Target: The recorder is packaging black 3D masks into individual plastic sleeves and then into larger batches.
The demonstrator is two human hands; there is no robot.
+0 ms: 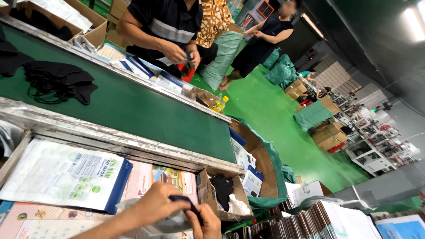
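Left hand (pixel 155 203) and right hand (pixel 206 223) both pinch a dark strip (pixel 186 202) over a clear plastic pouch (pixel 168 223), fingers closed tight, bottom centre. Just right, small cardboard box (pixel 206 192) holds black masks (pixel 221 190) and white scrap. Printed pouches (pixel 66 177) stacked left. Black masks pile (pixel 59 82) on green conveyor belt (pixel 146 115).

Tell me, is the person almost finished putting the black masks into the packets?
Not nearly. Done: filled white-and-blue flat packets lie in the big brown cardboard box at the belt's end. In hand: the left hand and right hand pinch a dark piece at a clear plastic packet. Left: a heap of loose black masks waits on the green conveyor belt.
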